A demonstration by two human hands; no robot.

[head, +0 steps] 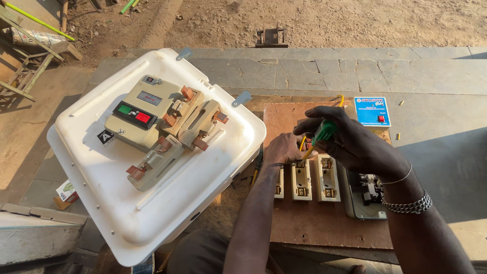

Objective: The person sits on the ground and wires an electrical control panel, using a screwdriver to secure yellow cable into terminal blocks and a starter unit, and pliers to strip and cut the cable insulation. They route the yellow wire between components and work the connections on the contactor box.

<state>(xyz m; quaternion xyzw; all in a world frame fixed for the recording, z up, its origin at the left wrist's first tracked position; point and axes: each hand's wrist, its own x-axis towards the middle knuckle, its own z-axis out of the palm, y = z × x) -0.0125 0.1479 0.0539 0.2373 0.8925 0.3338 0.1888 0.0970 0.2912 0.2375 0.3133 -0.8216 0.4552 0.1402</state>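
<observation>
Screwdriver [320, 136] tip and fuse terminal hidden behind both hands [324, 142].

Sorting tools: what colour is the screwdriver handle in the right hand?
Green, seen in the head view: screwdriver handle, right hand.

Outdoor spot, strong low sunlight w/ long shadows. Grey stone slab bench [324, 71] runs across the frame, joints and cracks visible; right end partly in shade. Beyond its far edge, bare dirt ground [304, 23], dry and sandy, a small dark metal bracket [271, 36] lying on it near the edge. Far left corner: rough wooden frame [25, 66] w/ a green stick [38, 20] leaning across it. Left of the bench, paved floor [25, 132] in warm light; a small cardboard box [66, 193] sits low by the bench's left edge. Near left corner, pale concrete ledge [35, 236].
</observation>
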